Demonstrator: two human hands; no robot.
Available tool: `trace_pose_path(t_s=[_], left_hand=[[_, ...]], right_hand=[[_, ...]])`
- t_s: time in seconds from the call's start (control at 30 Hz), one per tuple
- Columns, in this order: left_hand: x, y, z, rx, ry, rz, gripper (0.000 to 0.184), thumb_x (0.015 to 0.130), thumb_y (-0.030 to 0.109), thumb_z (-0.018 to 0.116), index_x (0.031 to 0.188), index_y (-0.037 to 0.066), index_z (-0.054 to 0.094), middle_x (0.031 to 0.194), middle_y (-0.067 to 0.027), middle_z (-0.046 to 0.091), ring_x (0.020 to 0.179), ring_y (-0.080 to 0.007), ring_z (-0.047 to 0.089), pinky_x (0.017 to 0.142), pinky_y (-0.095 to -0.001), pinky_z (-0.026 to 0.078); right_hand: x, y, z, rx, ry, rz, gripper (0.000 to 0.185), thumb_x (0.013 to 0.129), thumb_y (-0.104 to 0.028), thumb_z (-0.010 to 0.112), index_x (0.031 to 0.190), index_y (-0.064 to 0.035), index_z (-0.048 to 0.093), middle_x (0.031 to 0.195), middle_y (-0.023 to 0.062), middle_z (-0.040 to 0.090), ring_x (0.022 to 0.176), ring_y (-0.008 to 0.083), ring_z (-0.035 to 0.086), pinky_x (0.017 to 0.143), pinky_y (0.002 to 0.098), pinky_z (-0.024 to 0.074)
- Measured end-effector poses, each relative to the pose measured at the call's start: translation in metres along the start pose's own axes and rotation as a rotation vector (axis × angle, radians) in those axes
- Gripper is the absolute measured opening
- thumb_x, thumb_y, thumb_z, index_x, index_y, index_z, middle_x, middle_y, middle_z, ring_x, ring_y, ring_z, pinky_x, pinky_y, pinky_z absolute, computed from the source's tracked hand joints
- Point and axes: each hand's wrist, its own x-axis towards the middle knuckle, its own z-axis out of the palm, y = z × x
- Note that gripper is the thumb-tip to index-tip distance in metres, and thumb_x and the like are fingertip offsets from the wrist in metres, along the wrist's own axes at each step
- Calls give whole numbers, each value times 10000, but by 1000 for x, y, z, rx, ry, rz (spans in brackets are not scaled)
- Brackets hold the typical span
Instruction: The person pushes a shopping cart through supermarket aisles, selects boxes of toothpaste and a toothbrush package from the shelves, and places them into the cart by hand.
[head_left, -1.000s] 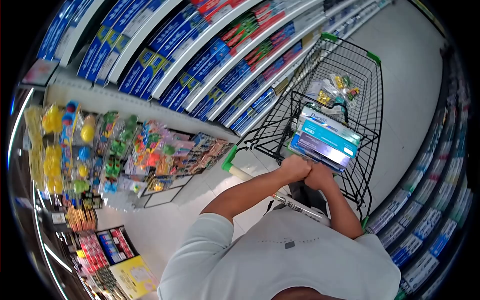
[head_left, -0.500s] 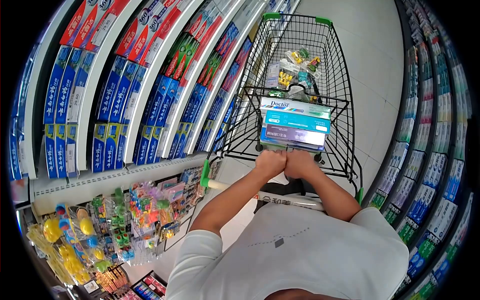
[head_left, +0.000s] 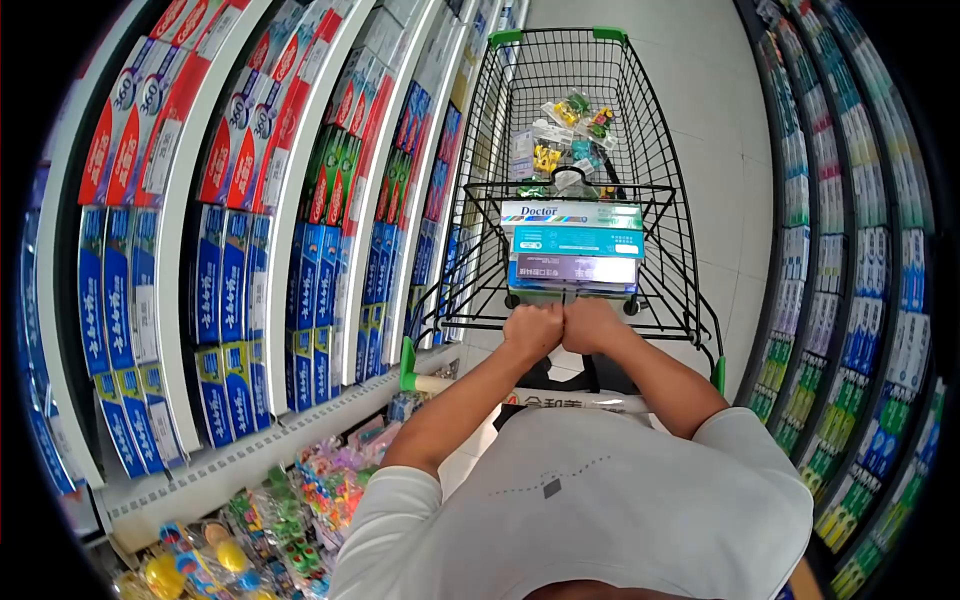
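My left hand (head_left: pixel 534 329) and my right hand (head_left: pixel 594 326) are both closed, side by side and touching, just below a stack of toothpaste boxes (head_left: pixel 576 243). The top box is white and reads "Doctor"; teal, purple and blue ones show beneath it. What my fingers grip is hidden; I cannot tell whether they hold the stack's near edge. Beyond the boxes stretches the black wire shopping cart (head_left: pixel 660 130) with green corners. My forearms pass over its handle bar (head_left: pixel 600 402). Small bagged items (head_left: pixel 575 130), yellow and green, lie inside the basket.
Shelves of toothpaste boxes (head_left: pixel 225 270) line the left side close to the cart. On the right, another shelf (head_left: pixel 835 260) holds packaged goods. Bagged colourful toys (head_left: pixel 290 500) hang low at the left. Pale floor tiles (head_left: pixel 690 80) run ahead.
The left shelves and toys have shifted down and the view has turned slightly. The cart sits a little further left in view. My hands keep their closed pose below the boxes.
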Motion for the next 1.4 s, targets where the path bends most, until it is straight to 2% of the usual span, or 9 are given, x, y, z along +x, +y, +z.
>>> trace_pose_path(t_s=[0.1,0.23,0.5,0.57,0.63,0.77,0.83,1.1,1.4], left_hand=[[-1,-18,-4,-32,43,50,83,713,152,597,724,81,555,645,-87,634,517,-242,641,468,-356,498],[-4,-39,-17,-41,-38,103,91,718,153,599,744,69,575,671,-103,650,556,-253,661,486,-365,512],[-11,-73,-27,-48,-156,176,173,708,184,619,813,47,625,737,-124,681,610,-272,679,525,-387,530],[-9,-77,-31,-49,-153,175,182,709,190,620,819,44,626,739,-121,682,617,-273,680,528,-387,532],[-11,-81,-31,-44,-166,181,191,711,195,620,825,42,627,741,-118,684,624,-274,681,531,-387,534],[-9,-83,-32,-41,-135,218,219,716,210,620,842,31,627,720,-123,683,620,-276,681,532,-390,537],[-7,-84,-35,-45,-180,206,215,719,207,616,841,30,627,715,-126,683,615,-277,680,535,-394,539],[2,-89,-34,-76,-120,251,173,735,165,608,816,15,639,717,-141,681,617,-291,681,542,-395,548],[23,-97,-33,-67,-133,257,192,722,178,620,821,15,637,720,-140,681,616,-291,680,545,-391,548]], right_hand=[[9,-11,4,16,31,31,259,721,-182,574,914,-40,671,952,180,674,895,340,661,794,424,531],[17,-32,10,28,102,58,275,723,-187,574,939,-47,673,953,178,677,904,339,659,805,424,527],[31,-65,11,83,110,151,340,744,-329,628,939,-56,683,957,175,681,903,340,653,796,428,523],[35,-68,13,88,149,156,312,748,-304,605,917,-55,689,950,175,683,911,339,650,791,425,523],[32,-75,8,124,142,166,295,693,-183,566,918,-25,670,952,205,675,913,361,648,804,428,524],[35,-77,8,93,140,191,298,737,-227,552,936,-45,679,958,176,683,930,336,647,802,420,522],[38,-76,8,94,156,194,295,735,-228,552,924,-38,676,960,178,683,930,338,647,808,421,521],[36,-77,-5,105,164,199,291,733,-217,543,928,-48,677,969,174,684,933,338,648,814,422,520],[51,-64,-11,128,150,218,308,740,-210,541,953,-35,679,997,191,679,952,338,648,827,415,521]])
